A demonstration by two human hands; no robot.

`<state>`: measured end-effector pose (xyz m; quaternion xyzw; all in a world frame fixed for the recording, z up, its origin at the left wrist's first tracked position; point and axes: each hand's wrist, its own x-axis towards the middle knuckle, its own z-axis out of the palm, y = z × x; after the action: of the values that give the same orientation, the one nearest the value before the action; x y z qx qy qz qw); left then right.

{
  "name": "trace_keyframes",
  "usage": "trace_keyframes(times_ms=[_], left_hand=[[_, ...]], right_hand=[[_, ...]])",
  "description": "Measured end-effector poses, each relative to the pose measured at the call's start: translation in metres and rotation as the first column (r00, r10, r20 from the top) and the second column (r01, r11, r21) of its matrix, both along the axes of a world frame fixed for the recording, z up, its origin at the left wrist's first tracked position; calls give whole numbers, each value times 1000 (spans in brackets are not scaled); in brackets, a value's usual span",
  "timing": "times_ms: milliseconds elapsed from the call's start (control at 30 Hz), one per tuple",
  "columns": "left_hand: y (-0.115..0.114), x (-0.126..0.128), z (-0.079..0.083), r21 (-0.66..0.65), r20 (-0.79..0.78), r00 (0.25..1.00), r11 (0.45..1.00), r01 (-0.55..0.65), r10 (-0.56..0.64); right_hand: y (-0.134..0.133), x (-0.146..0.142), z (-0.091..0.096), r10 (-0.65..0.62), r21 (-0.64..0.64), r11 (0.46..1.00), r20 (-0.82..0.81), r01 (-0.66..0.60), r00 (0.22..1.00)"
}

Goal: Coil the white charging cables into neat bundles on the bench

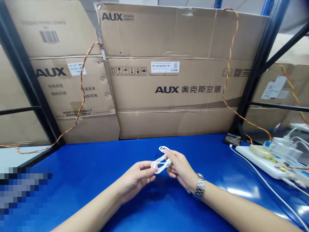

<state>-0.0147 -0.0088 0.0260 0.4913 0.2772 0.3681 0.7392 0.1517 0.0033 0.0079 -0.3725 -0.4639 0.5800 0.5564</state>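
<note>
A white cable (162, 163), gathered into a small looped bundle, is held between my two hands above the blue tabletop (101, 158). My left hand (137, 180) pinches the loops at the bundle's left end between thumb and fingers. On the other side, my right hand (180, 167) grips the bundle from above, and a small loop sticks up past its fingertips. A metal watch (200, 186) is on my right wrist. The cable's ends are hidden in the bundle or behind my fingers.
Large cardboard sheets (169, 122) stand along the back between dark metal posts (251, 77). At the right lies a white power strip (263, 161) with plugs and chargers, and a white cord (263, 180) runs from there toward me. Twisted red-yellow wires (83, 93) hang at both sides.
</note>
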Motion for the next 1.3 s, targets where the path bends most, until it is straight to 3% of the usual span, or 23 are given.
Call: trace_keyframes(times_ms=[233,500,867,1133,1300], left_hand=[[1,1,-5,31,14,1000,1000,1,-1],[-6,3,5,19,-9,989,989,149,-148],[-2,3,-3,-5,20,998,998,58,-58],[-2,5,0,-48,100,986,989,139,-134],[-4,7,4,-39,140,984,992,119,-113]], right_hand=[[2,1,-3,-8,5,1000,-23,9,1000],[1,0,0,-111,59,992,42,109,993],[1,2,-1,-110,101,990,75,102,991],[-2,3,8,-150,67,987,12,149,989],[-4,1,14,-193,58,980,4,193,981]])
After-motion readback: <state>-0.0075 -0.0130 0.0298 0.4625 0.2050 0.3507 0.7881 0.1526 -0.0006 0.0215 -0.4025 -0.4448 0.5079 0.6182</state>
